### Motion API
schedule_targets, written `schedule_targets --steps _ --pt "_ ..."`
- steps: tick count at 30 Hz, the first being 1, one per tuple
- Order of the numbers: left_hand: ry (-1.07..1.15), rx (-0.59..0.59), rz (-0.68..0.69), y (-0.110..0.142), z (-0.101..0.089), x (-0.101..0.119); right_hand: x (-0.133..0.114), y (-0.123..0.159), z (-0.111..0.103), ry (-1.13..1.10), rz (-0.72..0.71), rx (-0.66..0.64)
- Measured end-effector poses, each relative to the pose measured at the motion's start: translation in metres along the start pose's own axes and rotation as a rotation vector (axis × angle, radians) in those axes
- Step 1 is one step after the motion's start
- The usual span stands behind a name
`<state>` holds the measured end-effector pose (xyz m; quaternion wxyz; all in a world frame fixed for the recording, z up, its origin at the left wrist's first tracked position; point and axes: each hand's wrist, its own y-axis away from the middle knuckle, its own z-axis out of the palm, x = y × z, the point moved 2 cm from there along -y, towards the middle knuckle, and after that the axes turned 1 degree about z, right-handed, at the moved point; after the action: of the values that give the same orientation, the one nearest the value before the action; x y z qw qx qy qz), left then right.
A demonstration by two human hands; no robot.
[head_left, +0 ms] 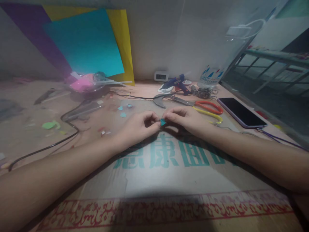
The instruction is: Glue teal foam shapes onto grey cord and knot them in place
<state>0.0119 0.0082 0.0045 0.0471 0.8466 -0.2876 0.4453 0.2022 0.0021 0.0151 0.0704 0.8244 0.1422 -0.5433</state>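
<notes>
Between the fingertips of both hands is a small teal piece [163, 122], thin like paper or foam; its exact shape is partly hidden. My left hand [142, 125] pinches it from the left with thumb and fingers. From the right, my right hand [180, 118] grips its other side, the fingers closed. Both hands are just above the printed cardboard [154, 180]. Beyond my left hand lie small light-blue cut pieces, among them a flower shape [123, 114] and a heart-like one [120, 108]. Scissors [209, 107] with one red and one yellow handle lie behind my right hand.
A phone [241, 112] lies at the right. Along the wall are a glue gun [177, 84], a small digital clock [161, 76], a clear bottle [212, 72] and a pink-filled bowl [84, 85]. Coloured sheets [87, 42] lean at the back left. A black cable [45, 147] crosses the left.
</notes>
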Motion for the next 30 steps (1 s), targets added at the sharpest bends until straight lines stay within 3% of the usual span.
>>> schedule_targets --steps 9,21,30 --pt "-0.018 -0.001 -0.017 0.0006 -0.0004 -0.0008 0.0037 -0.0029 -0.0001 -0.048 0.0 -0.051" --pt "-0.001 -0.002 -0.013 0.0009 -0.0008 -0.0021 0.005 -0.0031 -0.0013 -0.038 0.105 -0.069" --pt "0.005 -0.001 -0.024 0.0003 -0.0003 -0.0003 0.0075 -0.0013 0.0005 -0.172 0.082 -0.051"
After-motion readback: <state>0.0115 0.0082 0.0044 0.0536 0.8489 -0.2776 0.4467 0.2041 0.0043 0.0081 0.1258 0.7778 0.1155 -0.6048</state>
